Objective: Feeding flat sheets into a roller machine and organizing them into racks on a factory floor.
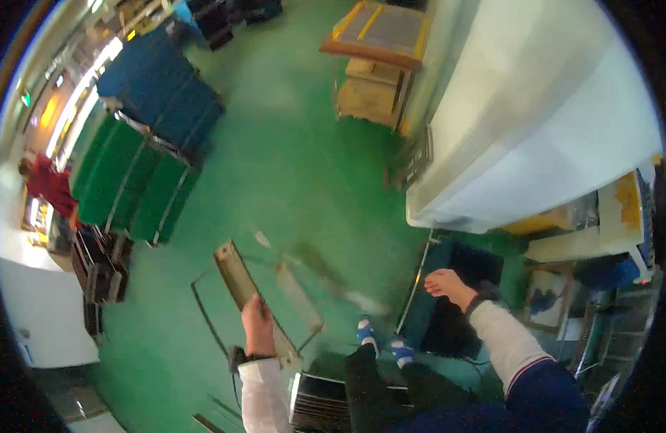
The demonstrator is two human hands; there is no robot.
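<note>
My left hand (259, 326) is closed on the edge of a long beige metal frame (235, 278) shaped like a shallow channel, with thin dark legs. The frame slants over the green floor, left of my feet. My right hand (452, 287) is held out to the right with its fingers curled together, and nothing shows in it. Below and beside that hand is a dark blue flat-topped box or cart (437, 328), with a thin pale rail along its left side. Blur hides the finer detail.
A large white cabinet-like body (520, 166) rises on the right. Beyond stands a wooden-topped cart (376, 32). Green (131, 177) and blue (160, 86) covered stacks line the left, near a person in a red top (50, 184). A dark slatted thing (320, 404) lies by my legs.
</note>
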